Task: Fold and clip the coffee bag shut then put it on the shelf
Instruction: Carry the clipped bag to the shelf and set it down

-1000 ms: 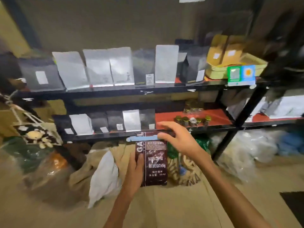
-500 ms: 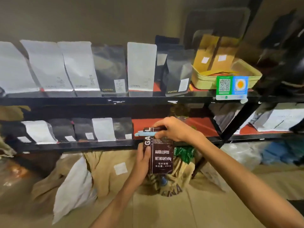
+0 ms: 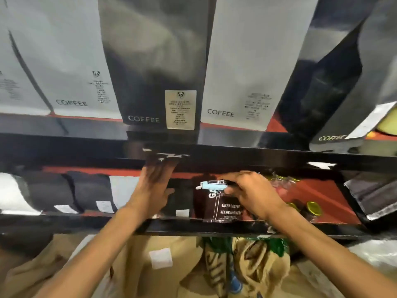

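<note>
Coffee bag [image 3: 219,208] — brown, top folded and held by a light-blue clip [image 3: 212,185] — now stood on the lower shelf [image 3: 322,190], where half a second ago it was carried in front. Right hand [image 3: 250,190] kept closed on the clipped top; left hand [image 3: 153,190] released, fingers spread, empty. Placement judged nearly complete — only release remaining.
</note>
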